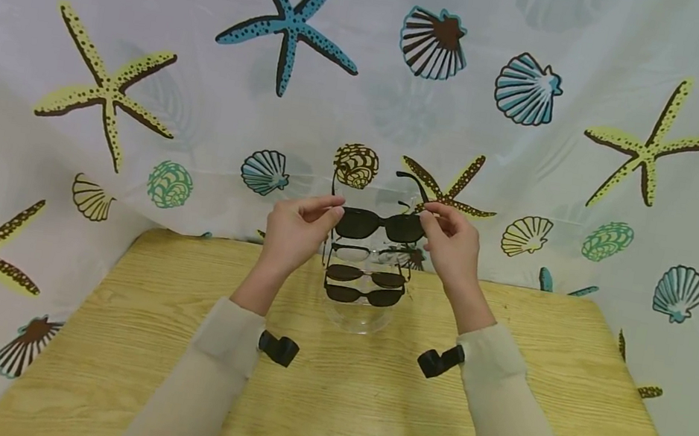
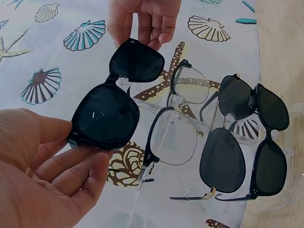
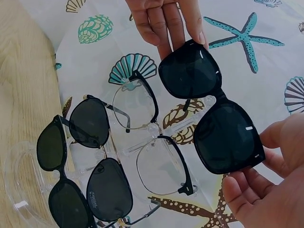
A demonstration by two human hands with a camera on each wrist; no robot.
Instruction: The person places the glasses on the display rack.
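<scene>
My left hand (image 1: 294, 234) pinches one end of a pair of black sunglasses (image 1: 358, 225) between thumb and fingers. At the other end of the same frame, my right hand (image 1: 455, 247) pinches the corner by the hinge. The sunglasses face me at the top of a clear display stand (image 1: 361, 323), level with its upper nose rest. Below them on the stand are black half-rim glasses with clear lenses (image 2: 153, 138), then thin-framed metal sunglasses (image 2: 222, 161), and lowest another black pair of sunglasses (image 3: 72, 202). One raised temple arm (image 1: 419, 183) shows behind the top pair.
The stand is on a wooden table (image 1: 334, 412), near its back edge. A white curtain (image 1: 365, 115) printed with starfish and shells hangs behind and at both sides. Black wrist cameras (image 1: 278, 349) are strapped over beige sleeves.
</scene>
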